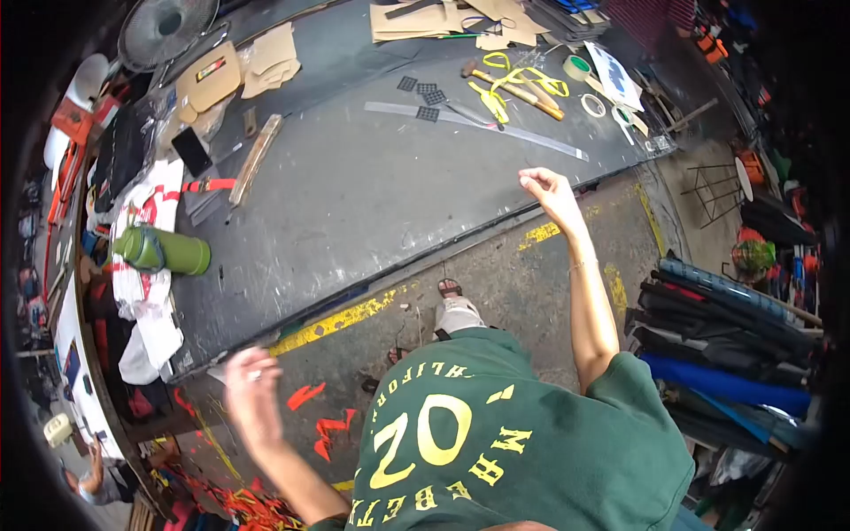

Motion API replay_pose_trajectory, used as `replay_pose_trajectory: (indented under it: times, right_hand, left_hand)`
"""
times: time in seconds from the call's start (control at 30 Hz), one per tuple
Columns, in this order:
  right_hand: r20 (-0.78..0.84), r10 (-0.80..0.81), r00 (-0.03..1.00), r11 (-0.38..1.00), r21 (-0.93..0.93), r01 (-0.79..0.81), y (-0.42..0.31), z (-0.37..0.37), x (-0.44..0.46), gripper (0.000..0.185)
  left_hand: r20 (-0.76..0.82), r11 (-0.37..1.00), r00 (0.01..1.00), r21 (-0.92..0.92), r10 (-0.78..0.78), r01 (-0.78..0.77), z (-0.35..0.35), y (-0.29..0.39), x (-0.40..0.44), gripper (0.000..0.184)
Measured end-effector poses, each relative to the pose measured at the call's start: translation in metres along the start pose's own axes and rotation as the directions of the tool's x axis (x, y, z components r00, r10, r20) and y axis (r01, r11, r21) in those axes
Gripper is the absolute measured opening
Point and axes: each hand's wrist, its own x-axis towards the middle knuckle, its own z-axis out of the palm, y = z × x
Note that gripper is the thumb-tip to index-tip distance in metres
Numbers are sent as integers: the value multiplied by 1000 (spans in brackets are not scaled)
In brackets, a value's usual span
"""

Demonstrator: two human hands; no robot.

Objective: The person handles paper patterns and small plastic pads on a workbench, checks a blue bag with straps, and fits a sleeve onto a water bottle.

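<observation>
Over the front edge of the dark worktable (354,186) hovers my right hand (551,196), its thumb and fingers drawn together in a pinch. Whatever lies in that pinch, if anything, is too small to make out. A clear plastic ruler (478,131) lies just beyond it, with a hammer (513,88) and yellow cord (492,104) farther back. My left hand (254,389) is low at the table's left front corner, smeared by motion, with a ring on one finger. A green flask (164,250) lies on its side nearest to it.
A phone (192,152), brown templates (271,60) and a fan (168,25) occupy the table's far left. Small black grid pieces (428,114) and tape rolls (576,68) lie toward the back. Rolls of material (726,354) are stacked right. Another person (93,482) is at lower left.
</observation>
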Motion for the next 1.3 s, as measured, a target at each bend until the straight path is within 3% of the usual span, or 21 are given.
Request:
replay_pose_trajectory:
  times: [0.03, 0.07, 0.1, 0.2, 0.3, 0.33, 0.4, 0.57, 0.7, 0.73, 0.83, 0.87, 0.97, 1.0, 1.1, 1.13, 1.23, 1.3]
  right_hand:
    - [-66, 81, 995, 995, 64, -77, 47, -11, 20, 26]
    - [-181, 34, 983, 993, -107, -54, 65, -17, 34, 26]
    - [-281, -27, 959, 959, -278, -54, 76, -22, 47, 25]
    - [-302, -101, 948, 905, -424, -38, 98, -44, 101, 33]
    - [-221, -323, 920, 556, -831, -5, 92, -62, 141, 48]
    - [-212, -111, 971, 575, -810, -111, 76, -66, 151, 58]
    - [-98, 20, 995, 585, -806, -91, 68, -83, 174, 56]
    - [238, 165, 957, 654, -753, 75, 73, -100, 208, 52]
    - [370, 343, 863, 688, -725, 37, 58, -93, 198, 37]
    - [399, 330, 855, 679, -730, 79, 62, -91, 194, 31]
    - [357, -147, 923, 593, -715, 371, 63, -76, 154, 23]
    - [254, -189, 949, 499, -807, 316, 49, -63, 139, 12]
    - [92, -316, 944, 388, -896, 217, 11, -35, 104, 12]
    - [34, -294, 955, 437, -884, 166, -1, -24, 95, 16]
    - [-100, -448, 888, 602, -769, 217, 3, 15, 74, 21]
    - [-58, -281, 958, 793, -577, 198, 10, 20, 77, 30]
    - [-218, -139, 966, 803, -596, -19, -37, 70, 16, 43]
    - [-202, -215, 955, 905, -410, 117, -34, 102, -30, 49]
  left_hand:
    - [-47, 974, 994, 196, -102, 110, 14, -34, 8, 24]
    - [-7, 911, 981, 368, -196, 185, 24, -61, 13, 27]
    - [54, 865, 961, 451, -273, 220, 29, -88, 18, 28]
    - [152, 759, 882, 586, -446, 283, 45, -160, 27, 35]
    - [123, 692, 858, 653, -498, 308, 59, -208, 24, 36]
    - [112, 667, 885, 701, -453, 253, 32, -253, 18, 35]
    - [-27, 417, 868, 869, -497, 266, 43, -243, 9, 32]
    - [-254, 498, 817, 688, -517, 529, -10, -308, -42, 34]
    - [-271, 564, 750, 519, -604, 642, -7, -320, -62, 36]
    - [-256, 596, 764, 499, -592, 629, -5, -324, -64, 36]
    - [-228, 659, 800, 467, -554, 590, -6, -332, -69, 36]
    - [-227, 664, 807, 471, -545, 581, -6, -333, -71, 36]
    - [-219, 673, 823, 487, -523, 557, -25, -336, -90, 37]
    - [-213, 673, 828, 496, -518, 549, -36, -338, -99, 37]
    - [-206, 667, 828, 508, -521, 546, -79, -341, -130, 37]
    - [-202, 659, 812, 493, -548, 567, -96, -338, -143, 39]
    - [-293, 559, 823, 620, -486, 551, -141, -311, -188, 42]
    - [-313, 744, 892, 497, -326, 447, -173, -307, -224, 44]
